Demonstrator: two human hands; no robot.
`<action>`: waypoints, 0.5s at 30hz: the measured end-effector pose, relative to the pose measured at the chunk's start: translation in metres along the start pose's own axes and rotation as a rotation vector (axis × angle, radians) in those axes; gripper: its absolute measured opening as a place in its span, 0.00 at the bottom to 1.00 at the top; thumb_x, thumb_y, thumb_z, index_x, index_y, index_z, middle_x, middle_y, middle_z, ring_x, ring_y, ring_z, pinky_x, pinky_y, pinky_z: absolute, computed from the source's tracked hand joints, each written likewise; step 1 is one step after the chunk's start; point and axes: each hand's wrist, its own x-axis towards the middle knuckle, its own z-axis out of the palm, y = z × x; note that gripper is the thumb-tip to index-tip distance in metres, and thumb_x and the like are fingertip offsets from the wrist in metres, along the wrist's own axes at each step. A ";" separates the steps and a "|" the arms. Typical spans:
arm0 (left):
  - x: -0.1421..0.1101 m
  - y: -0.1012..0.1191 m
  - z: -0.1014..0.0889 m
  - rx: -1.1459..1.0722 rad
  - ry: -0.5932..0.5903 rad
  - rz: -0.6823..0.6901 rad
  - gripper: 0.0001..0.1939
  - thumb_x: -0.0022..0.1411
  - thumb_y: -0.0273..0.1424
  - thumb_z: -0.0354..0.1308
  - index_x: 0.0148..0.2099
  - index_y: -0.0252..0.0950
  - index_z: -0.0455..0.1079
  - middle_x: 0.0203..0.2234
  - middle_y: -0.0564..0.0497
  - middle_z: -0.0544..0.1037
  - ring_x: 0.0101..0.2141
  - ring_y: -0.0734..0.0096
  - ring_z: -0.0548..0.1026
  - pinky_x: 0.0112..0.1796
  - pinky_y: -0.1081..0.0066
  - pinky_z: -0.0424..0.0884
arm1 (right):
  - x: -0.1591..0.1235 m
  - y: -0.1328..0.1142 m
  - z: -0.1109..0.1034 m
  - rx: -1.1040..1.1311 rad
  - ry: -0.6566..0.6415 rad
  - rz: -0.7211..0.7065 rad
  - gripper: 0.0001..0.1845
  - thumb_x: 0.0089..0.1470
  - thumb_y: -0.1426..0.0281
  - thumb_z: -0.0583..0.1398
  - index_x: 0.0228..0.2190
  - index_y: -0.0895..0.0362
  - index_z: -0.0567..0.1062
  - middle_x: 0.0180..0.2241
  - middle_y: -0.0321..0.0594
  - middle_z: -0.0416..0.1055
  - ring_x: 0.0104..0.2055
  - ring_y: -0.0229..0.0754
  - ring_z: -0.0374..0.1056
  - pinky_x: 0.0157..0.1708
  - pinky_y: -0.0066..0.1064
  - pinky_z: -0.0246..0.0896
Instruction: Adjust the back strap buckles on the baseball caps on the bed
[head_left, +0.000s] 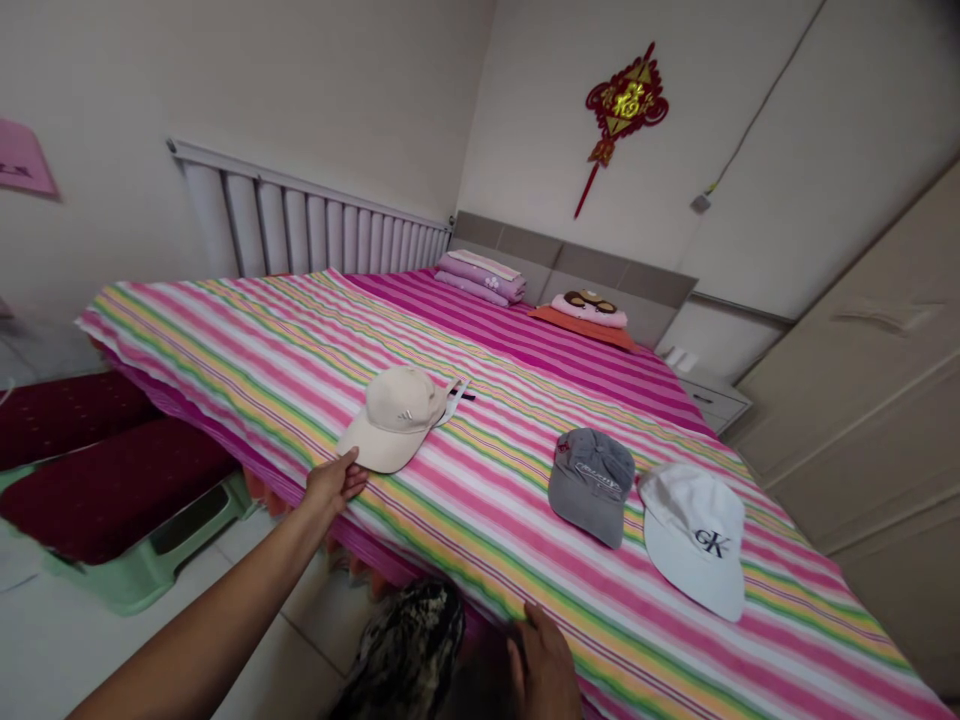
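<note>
A cream baseball cap (401, 405) lies on the striped bed cover (480, 480), its brim toward me. At the brim's left edge, my left hand (335, 485) pinches it between thumb and fingers. A strap trails behind this cap to the right. My right hand (546, 660) rests at the near edge of the bed, holding nothing that I can see; its fingers are partly hidden in shadow. A grey cap (592, 485) and a white cap (694, 540) with dark letters sit side by side to the right.
Folded purple bedding (480, 278) and a pink pillow (589, 309) lie by the headboard (517, 245). Stools with dark red tops (112, 490) stand on the floor at the left. A radiator (315, 215) lines the wall; a nightstand (709, 395) and wardrobe (862, 380) are at the right.
</note>
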 end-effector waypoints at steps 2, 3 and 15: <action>-0.002 0.005 0.002 -0.011 -0.006 0.005 0.10 0.48 0.27 0.59 0.22 0.33 0.59 0.10 0.56 0.65 0.12 0.75 0.66 0.16 0.75 0.66 | 0.000 0.000 0.000 -0.005 -0.013 -0.005 0.12 0.51 0.69 0.52 0.30 0.58 0.74 0.37 0.52 0.73 0.39 0.49 0.70 0.37 0.39 0.69; -0.003 0.008 0.003 -0.024 -0.011 0.009 0.10 0.49 0.27 0.58 0.22 0.33 0.59 0.10 0.56 0.65 0.11 0.76 0.66 0.15 0.76 0.66 | 0.001 0.000 -0.001 -0.008 -0.022 -0.008 0.11 0.51 0.69 0.52 0.30 0.58 0.74 0.37 0.52 0.73 0.39 0.49 0.70 0.37 0.39 0.68; -0.017 0.050 0.038 -0.259 -0.266 -0.062 0.05 0.53 0.20 0.50 0.29 0.32 0.64 0.16 0.53 0.70 0.17 0.76 0.69 0.22 0.76 0.70 | 0.002 -0.001 -0.005 -0.053 -0.135 -0.019 0.11 0.49 0.71 0.54 0.32 0.59 0.75 0.40 0.53 0.72 0.42 0.51 0.69 0.40 0.40 0.67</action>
